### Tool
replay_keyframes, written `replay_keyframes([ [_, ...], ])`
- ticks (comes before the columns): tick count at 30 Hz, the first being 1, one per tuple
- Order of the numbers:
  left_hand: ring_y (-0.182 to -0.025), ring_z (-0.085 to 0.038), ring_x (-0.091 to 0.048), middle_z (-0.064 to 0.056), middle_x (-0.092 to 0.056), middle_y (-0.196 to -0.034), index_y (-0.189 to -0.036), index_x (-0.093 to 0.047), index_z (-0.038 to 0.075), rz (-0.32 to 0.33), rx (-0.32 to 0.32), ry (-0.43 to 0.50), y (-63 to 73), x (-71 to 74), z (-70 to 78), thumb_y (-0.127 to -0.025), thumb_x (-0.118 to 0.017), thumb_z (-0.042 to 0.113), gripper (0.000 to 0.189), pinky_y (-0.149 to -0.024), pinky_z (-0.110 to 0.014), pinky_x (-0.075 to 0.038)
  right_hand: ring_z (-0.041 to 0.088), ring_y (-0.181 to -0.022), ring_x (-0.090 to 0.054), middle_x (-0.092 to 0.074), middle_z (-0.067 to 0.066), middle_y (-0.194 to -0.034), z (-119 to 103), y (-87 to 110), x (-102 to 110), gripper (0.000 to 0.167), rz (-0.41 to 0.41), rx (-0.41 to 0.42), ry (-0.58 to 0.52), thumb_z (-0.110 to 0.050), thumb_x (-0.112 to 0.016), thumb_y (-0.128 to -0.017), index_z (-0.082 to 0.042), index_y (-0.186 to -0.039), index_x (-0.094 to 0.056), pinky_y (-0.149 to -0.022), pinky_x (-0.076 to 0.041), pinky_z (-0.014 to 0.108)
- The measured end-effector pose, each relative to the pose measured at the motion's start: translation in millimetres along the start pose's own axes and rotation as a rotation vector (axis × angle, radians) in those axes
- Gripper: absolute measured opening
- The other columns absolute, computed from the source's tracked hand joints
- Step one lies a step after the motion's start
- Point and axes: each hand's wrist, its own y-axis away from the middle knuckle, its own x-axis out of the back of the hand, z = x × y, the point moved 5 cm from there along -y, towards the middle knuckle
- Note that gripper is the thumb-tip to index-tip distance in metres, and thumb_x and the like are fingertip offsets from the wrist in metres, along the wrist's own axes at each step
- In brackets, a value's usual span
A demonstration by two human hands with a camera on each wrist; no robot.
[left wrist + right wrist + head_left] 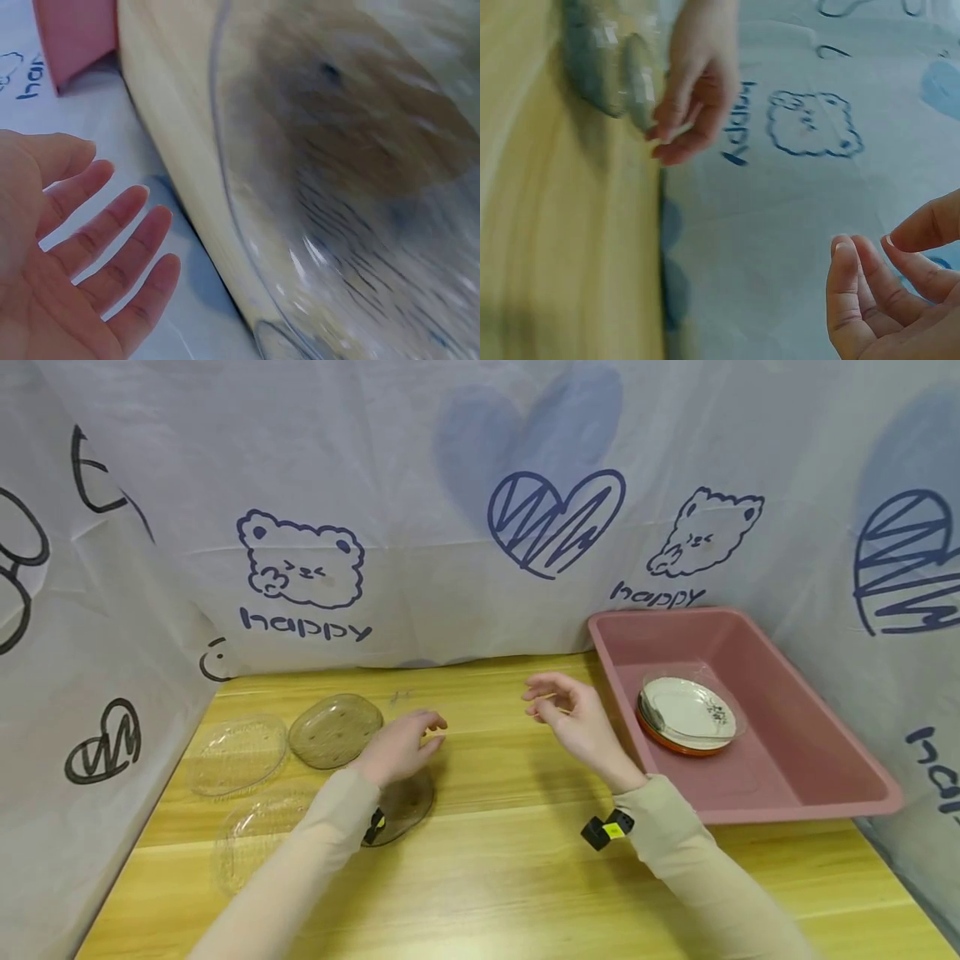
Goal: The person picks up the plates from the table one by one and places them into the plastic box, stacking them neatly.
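My left hand point(401, 745) hangs over the left side of the table with nothing in it; its fingers look relaxed and spread in the left wrist view point(97, 255). Below it lies a brownish see-through plate point(414, 806), partly hidden by the wrist. Another brownish see-through plate point(337, 731) is just beyond. Two clear plates, one farther back point(236, 756) and one nearer point(258, 831), lie to the left, the nearer one partly behind the forearm. My right hand point(576, 717), loosely bent and holding nothing, is raised left of the pink tub point(765, 797).
Inside the tub, at its left, sits a stack of plates point(686, 706), white ones over an orange-red one, with a clear plate on top. A white printed cloth point(427, 593) hangs behind and beside the wooden table point(495, 877).
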Motion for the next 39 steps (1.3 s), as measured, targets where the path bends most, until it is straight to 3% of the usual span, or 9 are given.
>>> replay_keyframes([
  [6, -0.118, -0.035, -0.065, -0.017, -0.063, -0.133, -0.131, -0.061, 0.003, -0.044, 0.041, -0.067, 10.7, 1.7, -18.7, -0.101, -0.059, 0.017, 0.033, -0.101, -0.051, -0.054, 0.034, -0.093, -0.07, -0.07, 0.025, -0.11, 14, 6.6, -29, 0.034, -0.061, -0.009, 0.058, 0.005, -0.052, -0.093, 0.002, -0.124, -0.065, -0.079, -0.059, 0.023],
  [16, -0.117, -0.037, -0.065, -0.019, -0.064, -0.132, -0.133, -0.06, 0.003, -0.081, 0.079, -0.141, 20.6, 3.4, -36.5, -0.101, -0.059, 0.016, 0.035, -0.101, -0.052, -0.054, 0.034, -0.091, -0.07, -0.072, 0.018, -0.106, 39, 13.5, -60, 0.032, -0.151, -0.069, 0.116, 0.003, -0.055, -0.092, 0.0, -0.122, -0.065, -0.071, -0.055, 0.023],
  [22, -0.12, -0.037, -0.063, -0.02, -0.064, -0.132, -0.134, -0.059, 0.001, -0.107, 0.096, -0.156, 23.9, 4.1, -41.5, -0.099, -0.062, 0.014, 0.038, -0.104, -0.051, -0.053, 0.033, -0.091, -0.069, -0.071, 0.022, -0.106, 48, 16.9, -70, 0.032, -0.191, -0.092, 0.112, 0.004, -0.055, -0.092, 0.0, -0.122, -0.064, -0.073, -0.055, 0.024],
  [30, -0.109, -0.035, -0.068, -0.021, -0.069, -0.122, -0.132, -0.059, -0.001, -0.121, 0.072, -0.188, 21.6, 2.3, -46.9, -0.096, -0.065, 0.012, 0.038, -0.096, -0.05, -0.057, 0.036, -0.092, -0.068, -0.071, 0.021, -0.108, 59, 20.5, -77, 0.033, -0.234, -0.117, 0.121, 0.001, -0.054, -0.094, -0.001, -0.126, -0.063, -0.073, -0.054, 0.024],
  [36, -0.109, -0.038, -0.069, -0.022, -0.069, -0.123, -0.131, -0.06, -0.002, -0.144, 0.092, -0.195, 20.0, 0.0, -50.4, -0.095, -0.059, 0.005, 0.037, -0.094, -0.051, -0.058, 0.028, -0.088, -0.067, -0.071, 0.022, -0.109, 66, 23.3, -80, 0.033, -0.262, -0.151, 0.128, 0.0, -0.054, -0.095, 0.0, -0.127, -0.062, -0.071, -0.053, 0.023],
  [39, -0.11, -0.04, -0.068, -0.023, -0.069, -0.124, -0.13, -0.061, -0.001, -0.152, 0.112, -0.196, 19.3, 0.7, -50.4, -0.095, -0.056, 0.003, 0.036, -0.093, -0.053, -0.058, 0.032, -0.089, -0.067, -0.071, 0.022, -0.109, 69, 24.2, -80, 0.034, -0.275, -0.162, 0.119, -0.001, -0.054, -0.095, 0.002, -0.128, -0.061, -0.07, -0.053, 0.025],
])
